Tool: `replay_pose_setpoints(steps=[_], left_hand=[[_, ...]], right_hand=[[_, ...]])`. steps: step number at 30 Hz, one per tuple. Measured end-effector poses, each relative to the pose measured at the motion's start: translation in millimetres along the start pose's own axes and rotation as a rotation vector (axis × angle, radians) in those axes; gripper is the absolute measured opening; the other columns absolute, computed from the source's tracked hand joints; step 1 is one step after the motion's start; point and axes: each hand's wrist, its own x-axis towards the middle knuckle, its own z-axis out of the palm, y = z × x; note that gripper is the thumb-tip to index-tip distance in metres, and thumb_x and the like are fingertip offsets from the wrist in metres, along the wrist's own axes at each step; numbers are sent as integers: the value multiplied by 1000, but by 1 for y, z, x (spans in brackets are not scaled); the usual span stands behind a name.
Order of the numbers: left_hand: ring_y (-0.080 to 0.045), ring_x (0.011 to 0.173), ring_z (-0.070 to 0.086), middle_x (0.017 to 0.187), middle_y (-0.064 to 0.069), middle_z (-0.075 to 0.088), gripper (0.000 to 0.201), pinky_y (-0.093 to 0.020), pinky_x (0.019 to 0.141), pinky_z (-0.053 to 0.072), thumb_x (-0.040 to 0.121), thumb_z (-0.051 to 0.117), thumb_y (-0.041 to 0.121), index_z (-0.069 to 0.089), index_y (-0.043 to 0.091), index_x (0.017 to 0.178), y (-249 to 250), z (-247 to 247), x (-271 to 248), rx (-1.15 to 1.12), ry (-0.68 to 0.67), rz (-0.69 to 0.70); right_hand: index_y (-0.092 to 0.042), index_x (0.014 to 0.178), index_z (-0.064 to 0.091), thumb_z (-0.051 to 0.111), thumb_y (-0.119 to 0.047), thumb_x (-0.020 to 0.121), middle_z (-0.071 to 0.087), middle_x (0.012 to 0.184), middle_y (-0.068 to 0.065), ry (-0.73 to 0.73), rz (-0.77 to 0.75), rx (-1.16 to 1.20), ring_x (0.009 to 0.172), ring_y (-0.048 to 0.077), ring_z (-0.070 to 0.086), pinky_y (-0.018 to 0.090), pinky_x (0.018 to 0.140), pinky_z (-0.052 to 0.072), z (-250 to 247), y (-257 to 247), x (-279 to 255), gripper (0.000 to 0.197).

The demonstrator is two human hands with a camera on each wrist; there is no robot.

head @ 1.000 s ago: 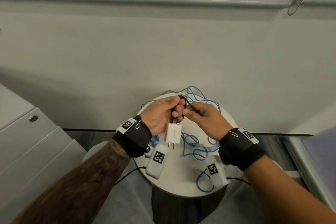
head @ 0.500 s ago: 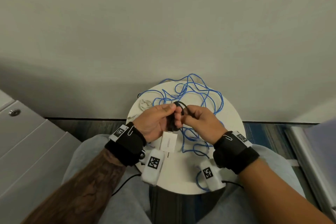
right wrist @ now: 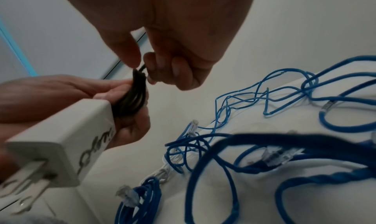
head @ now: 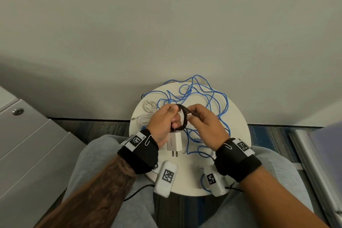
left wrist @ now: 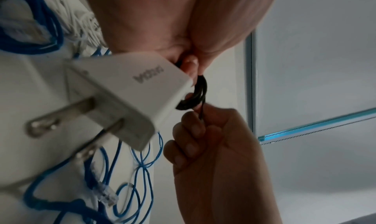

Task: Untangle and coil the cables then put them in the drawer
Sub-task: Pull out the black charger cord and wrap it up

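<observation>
Now I am holding the black cable (head: 182, 119) coil in my left hand (head: 163, 126) above the round table (head: 238, 116), while my right hand (head: 205, 126) is pinching its loose end. It looks light and bendy, so I am gripping the loops, with the white plug (head: 174, 141) dangling.

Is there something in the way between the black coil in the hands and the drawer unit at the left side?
Nothing visible: the black cable coil is lifted above the round table, and the drawer unit looks closed.
</observation>
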Motion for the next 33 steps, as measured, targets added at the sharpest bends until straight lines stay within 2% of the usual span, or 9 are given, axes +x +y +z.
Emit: replay_pose_setpoints(steps=[4, 8, 13, 17, 22, 26, 28, 31, 33], left_hand=[[-8, 50, 32, 59, 4, 31, 17, -17, 51, 35, 105, 37, 14, 47, 10, 91, 3, -5, -2, 20, -10, 15], [-10, 52, 32, 60, 4, 31, 16, -17, 52, 37, 105, 37, 14, 48, 10, 94, -1, -7, -4, 42, -14, 11], [-10, 52, 33, 60, 5, 33, 18, -20, 56, 34, 105, 37, 16, 49, 13, 92, -4, -8, -4, 82, -71, 1], [-8, 52, 30, 62, 4, 34, 17, -16, 50, 33, 105, 38, 14, 49, 11, 92, -7, -1, -5, -54, -154, -79], [-5, 53, 32, 74, 1, 48, 21, -16, 48, 35, 103, 41, 11, 51, 0, 118, -12, 2, 0, -182, -91, -106], [-17, 68, 51, 82, -10, 58, 24, -31, 67, 48, 103, 43, 19, 56, 2, 116, -17, 0, 3, -3, -36, -71], [-14, 71, 56, 88, -9, 61, 27, -32, 69, 49, 103, 43, 21, 54, 3, 121, -19, 0, 2, 42, -38, -64], [-8, 54, 42, 66, 3, 51, 27, -22, 56, 38, 103, 44, 22, 54, 5, 121, -18, 2, -1, 70, -74, -28], [-9, 52, 36, 58, 6, 41, 28, -19, 53, 35, 102, 46, 25, 54, 6, 122, -18, 4, -3, 86, -113, -2]], right_hand=[[-21, 99, 66, 52, -14, 99, 61, 85, -4, 6, 22, -114, 76, 12, 54, 27, 73, 46, -9, 12, 7, 16], [-29, 104, 76, 64, -22, 96, 63, 98, -7, 40, -24, -302, 92, 7, 57, 17, 80, 44, -16, 20, 12, 16], [-15, 105, 75, 65, -8, 95, 76, 96, 10, 88, 174, 289, 88, 18, 73, 31, 82, 58, -15, 15, 11, 16], [-5, 109, 69, 61, -3, 95, 72, 86, 12, 38, 282, 620, 77, 20, 70, 28, 73, 60, -13, 10, 8, 16], [-13, 110, 69, 62, -16, 97, 74, 85, 3, 13, 258, 420, 76, 13, 69, 28, 70, 49, -5, 9, 3, 15], [-20, 128, 58, 80, -16, 83, 72, 105, 4, -65, 115, 294, 94, 20, 71, 30, 87, 57, 5, 8, -2, 50], [-24, 125, 58, 84, -20, 79, 72, 104, 2, -45, 65, 198, 94, 22, 70, 34, 89, 58, 11, 7, -5, 52], [-18, 108, 65, 80, -31, 83, 72, 92, 13, 48, 95, 288, 84, 27, 72, 46, 85, 59, 13, 5, -4, 32], [-14, 99, 64, 76, -47, 81, 67, 85, 22, 95, 138, 315, 76, 30, 66, 53, 82, 55, 11, 6, -1, 39]])
